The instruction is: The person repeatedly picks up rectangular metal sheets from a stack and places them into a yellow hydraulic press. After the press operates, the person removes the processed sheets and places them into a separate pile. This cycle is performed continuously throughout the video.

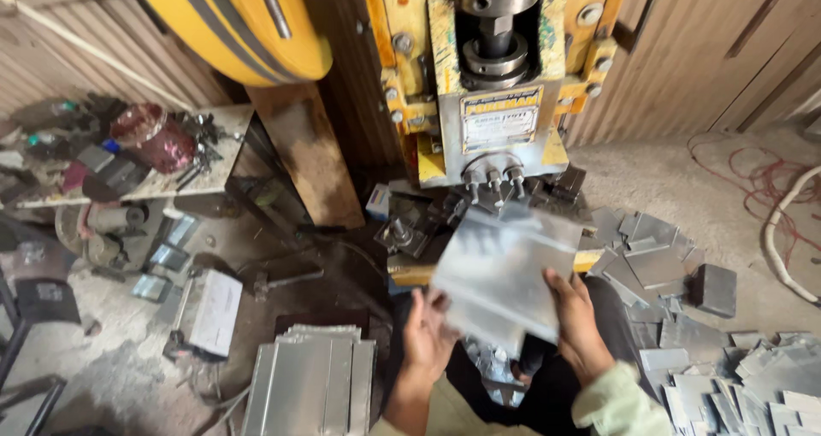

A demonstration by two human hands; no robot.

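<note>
- One metal sheet [505, 269], tilted and blurred, held in front of the yellow press [487, 85], over its die bed.
- Left hand [428, 329] clasps the sheet's lower left edge; right hand [577, 321] clasps its right edge.
- One stack of sheets [312, 376] on the floor, lower left.
- Cut metal pieces [727, 385] heaped at right; too many to count.
- One dark block [714, 289] beside them.

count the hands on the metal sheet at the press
2: the left hand grips the metal sheet's lower left edge, the right hand its lower right edge.
</note>
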